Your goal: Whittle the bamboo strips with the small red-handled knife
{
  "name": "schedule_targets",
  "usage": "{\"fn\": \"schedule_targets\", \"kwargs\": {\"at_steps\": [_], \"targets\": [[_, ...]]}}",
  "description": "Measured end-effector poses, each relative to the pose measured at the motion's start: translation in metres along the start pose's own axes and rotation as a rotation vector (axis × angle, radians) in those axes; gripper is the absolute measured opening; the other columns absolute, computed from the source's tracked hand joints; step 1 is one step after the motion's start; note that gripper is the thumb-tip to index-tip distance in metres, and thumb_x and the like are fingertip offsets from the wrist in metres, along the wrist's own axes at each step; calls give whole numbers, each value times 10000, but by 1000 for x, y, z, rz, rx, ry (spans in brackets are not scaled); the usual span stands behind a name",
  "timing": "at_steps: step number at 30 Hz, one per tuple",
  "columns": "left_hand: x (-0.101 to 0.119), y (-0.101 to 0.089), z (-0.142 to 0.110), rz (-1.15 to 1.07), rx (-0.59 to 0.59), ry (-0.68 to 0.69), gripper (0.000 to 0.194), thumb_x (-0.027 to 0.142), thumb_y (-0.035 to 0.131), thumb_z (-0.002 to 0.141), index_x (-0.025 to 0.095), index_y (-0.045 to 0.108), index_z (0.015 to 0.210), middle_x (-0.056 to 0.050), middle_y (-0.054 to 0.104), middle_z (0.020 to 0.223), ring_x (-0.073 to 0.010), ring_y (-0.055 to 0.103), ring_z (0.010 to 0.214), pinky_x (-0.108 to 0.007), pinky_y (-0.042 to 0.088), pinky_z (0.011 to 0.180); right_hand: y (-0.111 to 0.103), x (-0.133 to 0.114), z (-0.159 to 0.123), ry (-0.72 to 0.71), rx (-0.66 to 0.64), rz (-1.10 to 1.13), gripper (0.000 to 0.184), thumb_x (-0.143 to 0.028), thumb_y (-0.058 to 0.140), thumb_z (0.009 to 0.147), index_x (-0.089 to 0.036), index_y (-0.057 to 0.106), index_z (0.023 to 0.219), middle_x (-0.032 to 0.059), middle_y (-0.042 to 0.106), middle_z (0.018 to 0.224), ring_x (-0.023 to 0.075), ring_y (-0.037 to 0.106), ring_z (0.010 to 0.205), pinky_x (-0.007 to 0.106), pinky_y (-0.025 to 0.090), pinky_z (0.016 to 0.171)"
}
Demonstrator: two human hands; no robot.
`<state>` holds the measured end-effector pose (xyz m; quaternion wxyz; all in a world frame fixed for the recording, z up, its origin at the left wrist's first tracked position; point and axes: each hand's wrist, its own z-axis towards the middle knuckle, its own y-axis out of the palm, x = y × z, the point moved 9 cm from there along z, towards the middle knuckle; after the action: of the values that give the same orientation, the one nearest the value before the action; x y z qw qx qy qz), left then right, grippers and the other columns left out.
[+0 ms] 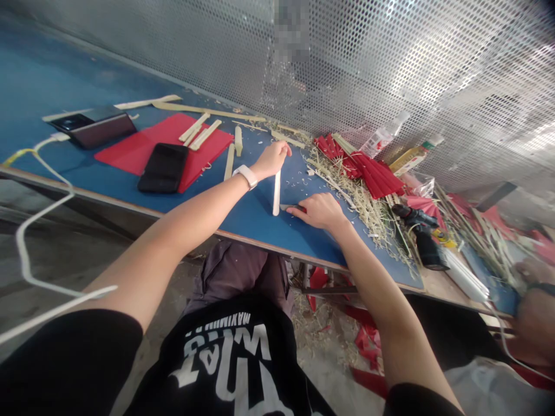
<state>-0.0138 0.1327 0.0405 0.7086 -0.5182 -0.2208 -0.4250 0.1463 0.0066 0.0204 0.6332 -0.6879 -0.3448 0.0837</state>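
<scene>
My left hand (274, 159) is closed around the upper end of a pale bamboo strip (276, 195), whose lower end points toward me over the blue table (243, 222). To the right, my right hand (319, 211) grips a knife (291, 207); most of its handle is hidden in the fingers. The blade's tip lies beside the strip's lower end, and I cannot tell whether they touch. Two short bamboo pieces (238, 141) lie left of my left hand. More strips (204, 135) rest on a red folder-like sheet (130, 147).
A black phone (162, 167) overlaps the red sheet, near a dark device (93, 126) with a white cable (26, 231). Shavings (364, 214), red fans (375, 173), bottles (416, 155) and a power drill (427, 240) crowd the right. Perforated metal (208, 52) stands behind. Another person's arm (537, 318) is at far right.
</scene>
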Motion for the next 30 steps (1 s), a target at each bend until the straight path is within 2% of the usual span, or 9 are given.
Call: {"fn": "schedule_targets", "kwargs": {"at_steps": [6, 11, 19, 30], "targets": [[-1, 1, 2, -9, 14, 16, 345, 201, 392, 1194, 193, 681, 1006, -95, 743, 958, -220, 691, 941, -346, 522, 969, 3, -3, -1, -82, -21, -11, 816, -701, 321, 1266, -165, 912, 1094, 155, 883, 1022, 268, 768, 926, 385, 236, 703], [-2, 1, 1, -20, 20, 13, 339, 205, 401, 1189, 192, 682, 1000, -98, 737, 951, -221, 697, 945, -352, 529, 977, 3, -5, -2, -86, -34, -39, 846, -733, 298, 1257, -177, 918, 1108, 160, 885, 1036, 278, 776, 927, 382, 233, 706], [0, 2, 1, -93, 0, 65, 342, 276, 384, 1217, 212, 662, 1029, -57, 644, 823, -228, 665, 880, -355, 540, 949, -1, -7, -3, -52, -50, -47, 832, -732, 311, 1258, -196, 941, 1171, 170, 901, 1070, 315, 821, 994, 389, 294, 730], [0, -2, 1, -82, 0, 35, 383, 364, 378, 1232, 242, 670, 1016, -60, 648, 816, -239, 650, 838, -390, 550, 921, 1, -4, -2, 22, -3, -1, 828, -743, 318, 1249, -202, 941, 1186, 178, 902, 1085, 324, 823, 1019, 375, 361, 739]]}}
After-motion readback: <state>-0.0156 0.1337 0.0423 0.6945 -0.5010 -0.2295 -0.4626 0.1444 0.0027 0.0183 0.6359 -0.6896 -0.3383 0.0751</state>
